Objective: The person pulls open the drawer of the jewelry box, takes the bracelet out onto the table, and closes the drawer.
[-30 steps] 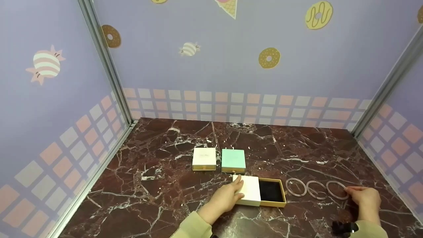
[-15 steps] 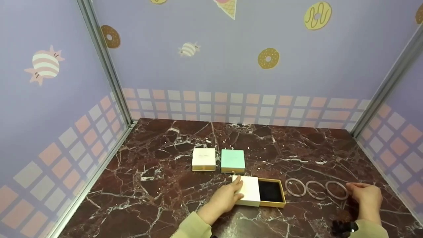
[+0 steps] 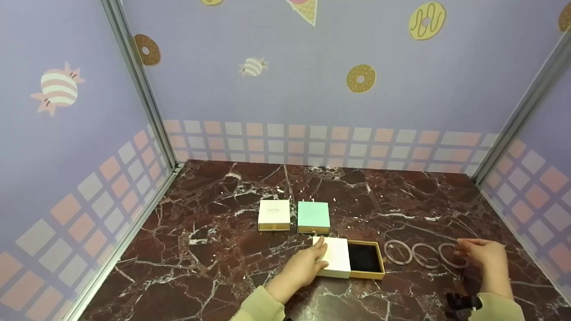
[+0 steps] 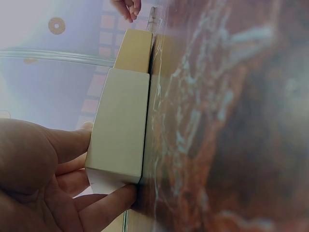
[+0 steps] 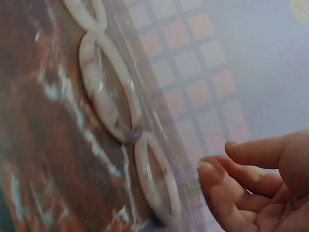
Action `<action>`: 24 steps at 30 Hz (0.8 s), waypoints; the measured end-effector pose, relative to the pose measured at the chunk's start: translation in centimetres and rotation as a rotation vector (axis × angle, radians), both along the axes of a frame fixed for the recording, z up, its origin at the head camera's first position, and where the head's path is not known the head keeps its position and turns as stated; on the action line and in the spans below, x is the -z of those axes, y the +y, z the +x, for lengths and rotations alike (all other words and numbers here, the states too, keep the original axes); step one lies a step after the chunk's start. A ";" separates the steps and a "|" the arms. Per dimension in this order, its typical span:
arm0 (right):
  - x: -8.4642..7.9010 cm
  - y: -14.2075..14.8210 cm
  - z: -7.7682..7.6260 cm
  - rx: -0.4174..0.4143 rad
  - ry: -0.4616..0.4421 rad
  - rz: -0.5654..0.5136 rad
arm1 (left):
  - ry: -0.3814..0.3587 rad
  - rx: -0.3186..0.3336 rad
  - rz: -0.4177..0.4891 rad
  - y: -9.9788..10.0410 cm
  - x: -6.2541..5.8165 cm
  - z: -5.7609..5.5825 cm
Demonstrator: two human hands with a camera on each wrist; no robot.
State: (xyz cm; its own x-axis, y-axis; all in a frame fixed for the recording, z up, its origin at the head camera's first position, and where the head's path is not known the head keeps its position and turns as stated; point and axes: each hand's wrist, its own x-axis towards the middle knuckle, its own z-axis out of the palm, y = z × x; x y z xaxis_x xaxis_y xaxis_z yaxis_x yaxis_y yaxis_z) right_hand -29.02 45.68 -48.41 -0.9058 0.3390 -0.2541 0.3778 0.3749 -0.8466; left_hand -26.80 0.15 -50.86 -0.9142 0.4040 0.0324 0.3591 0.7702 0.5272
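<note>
My left hand (image 3: 301, 268) grips the closed end of a white drawer-style gift box (image 3: 335, 258). Its thumb and fingers lie on different faces of the sleeve in the left wrist view. The gold-edged drawer (image 3: 366, 275), lined in black, is pulled out to the right. Beyond it lie three pale bangles in a row: the left bangle (image 3: 386, 250), the middle bangle (image 3: 414, 255) and the right bangle (image 3: 440, 253). Over the right bangle's outer edge hovers my right hand (image 3: 488, 258), holding nothing. In the right wrist view its thumb and fingers are apart, beside the bangles.
Behind the opened box stand a cream gift box (image 3: 274, 214) and a mint-green gift box (image 3: 313, 215), both closed. All lie on a dark red marbled tabletop (image 3: 214, 267). Patterned lilac panels (image 3: 308, 98) wall in the back and both sides.
My right hand came off the right bangle's edge, drew slightly right, then rose and moved left over it. The left hand, boxes and bangles have stayed put.
</note>
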 end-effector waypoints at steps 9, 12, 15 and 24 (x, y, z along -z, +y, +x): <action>-0.9 -2.0 -0.3 -0.166 -0.009 -0.321 | 0.001 0.008 0.004 0.0 0.0 0.0; -1.0 -3.1 -0.4 -0.234 -0.027 -0.257 | 0.001 0.008 0.006 0.0 0.0 0.0; -1.1 -4.2 -0.5 -0.310 -0.033 -0.211 | -0.006 0.004 0.009 0.0 0.0 0.0; -1.5 -6.4 -0.8 -0.451 -0.021 -0.260 | -0.025 -0.007 0.030 -0.1 0.1 0.0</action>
State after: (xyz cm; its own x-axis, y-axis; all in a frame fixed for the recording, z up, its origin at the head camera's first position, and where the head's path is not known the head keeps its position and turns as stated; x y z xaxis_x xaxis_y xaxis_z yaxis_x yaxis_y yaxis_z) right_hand -29.87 39.32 -46.90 -0.9410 -0.1605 -0.2978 0.2453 0.2826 -0.9273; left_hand -26.80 0.05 -50.92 -0.9175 0.3972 0.0210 0.3402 0.7563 0.5588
